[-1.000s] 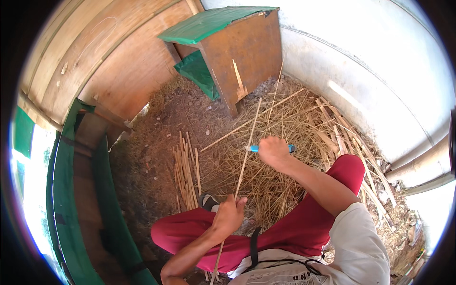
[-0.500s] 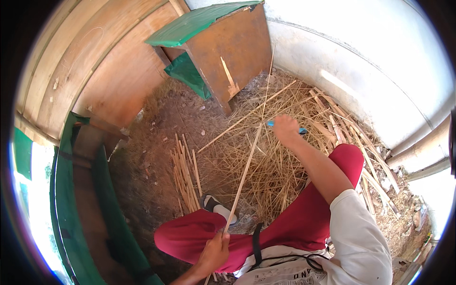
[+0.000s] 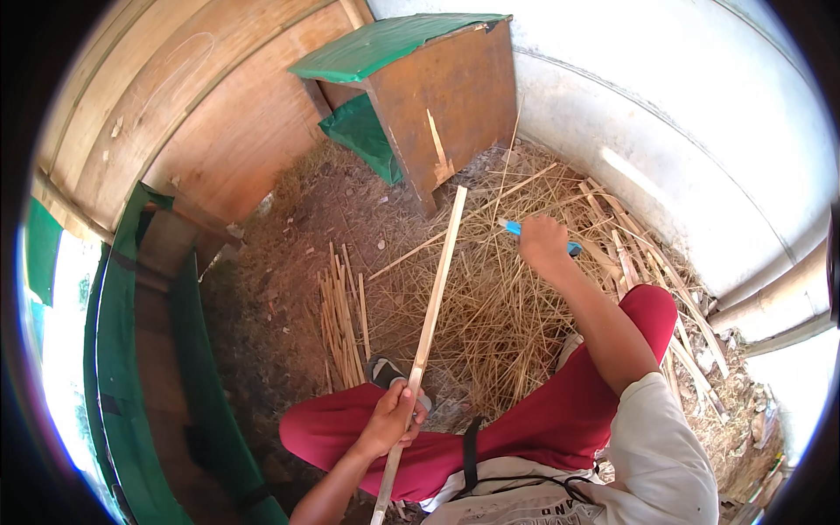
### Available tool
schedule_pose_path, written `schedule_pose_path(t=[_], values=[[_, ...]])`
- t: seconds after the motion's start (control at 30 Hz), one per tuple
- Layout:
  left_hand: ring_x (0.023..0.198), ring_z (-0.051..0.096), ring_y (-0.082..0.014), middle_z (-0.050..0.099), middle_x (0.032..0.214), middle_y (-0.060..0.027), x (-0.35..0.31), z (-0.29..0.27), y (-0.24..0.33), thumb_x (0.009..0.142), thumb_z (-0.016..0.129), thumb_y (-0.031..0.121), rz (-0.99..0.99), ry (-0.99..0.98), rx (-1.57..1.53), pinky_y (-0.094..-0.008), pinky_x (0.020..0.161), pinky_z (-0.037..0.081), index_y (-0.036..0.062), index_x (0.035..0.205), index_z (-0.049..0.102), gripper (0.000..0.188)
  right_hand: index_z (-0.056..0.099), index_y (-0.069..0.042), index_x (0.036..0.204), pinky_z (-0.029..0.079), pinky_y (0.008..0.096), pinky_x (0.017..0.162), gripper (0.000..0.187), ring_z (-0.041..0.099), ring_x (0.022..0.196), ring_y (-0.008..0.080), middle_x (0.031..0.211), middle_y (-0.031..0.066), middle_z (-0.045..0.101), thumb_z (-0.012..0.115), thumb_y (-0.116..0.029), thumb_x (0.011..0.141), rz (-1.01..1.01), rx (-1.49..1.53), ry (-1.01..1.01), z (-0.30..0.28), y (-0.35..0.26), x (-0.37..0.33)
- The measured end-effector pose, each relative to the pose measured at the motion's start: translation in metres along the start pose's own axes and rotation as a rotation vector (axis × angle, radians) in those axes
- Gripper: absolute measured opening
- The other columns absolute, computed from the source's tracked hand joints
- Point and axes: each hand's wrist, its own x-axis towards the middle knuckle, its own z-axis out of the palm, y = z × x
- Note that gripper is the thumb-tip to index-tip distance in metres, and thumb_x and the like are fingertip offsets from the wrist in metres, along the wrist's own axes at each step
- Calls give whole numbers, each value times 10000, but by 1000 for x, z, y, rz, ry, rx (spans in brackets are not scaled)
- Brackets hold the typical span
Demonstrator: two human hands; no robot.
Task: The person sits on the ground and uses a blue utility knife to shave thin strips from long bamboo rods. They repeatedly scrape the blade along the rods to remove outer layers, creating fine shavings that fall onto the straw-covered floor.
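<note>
Two hands, well apart: the left hand (image 3: 388,424) is wrapped round one long, flat, pale wooden strip (image 3: 436,289), slanting across the crimson trousers (image 3: 564,407), and the right hand (image 3: 544,241) is clenched on one blue-handled knife (image 3: 513,227), its tip clear of the strip. Beyond spreads one tangled heap of thin, straw-coloured shavings (image 3: 490,337). Left of it lies one bundle of straight split sticks (image 3: 338,311), too overlapped to count. Farthest stands one boxy brown wooden table (image 3: 455,92), green-topped.
</note>
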Motion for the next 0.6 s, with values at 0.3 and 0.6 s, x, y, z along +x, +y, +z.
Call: schedule_pose_path(t=[0.3, 0.6], values=[[446, 395, -131, 404, 624, -21, 40, 3, 17, 1074, 325, 373, -27, 79, -97, -291, 401, 364, 74, 1041, 466, 333, 707, -15, 799, 558, 389, 524, 214, 638, 546, 243, 646, 131, 647, 641, -207, 867, -492, 388, -213, 6, -65, -73], [381, 281, -83, 346, 548, 9, 48, 13, 31, 1080, 310, 333, -38, 97, -178, -244, 334, 236, 55, 940, 498, 363, 688, 30, 740, 562, 442, 600, 172, 692, 647, 352, 690, 214, 659, 666, -140, 754, -558, 296, -243, -3, -81, -88]])
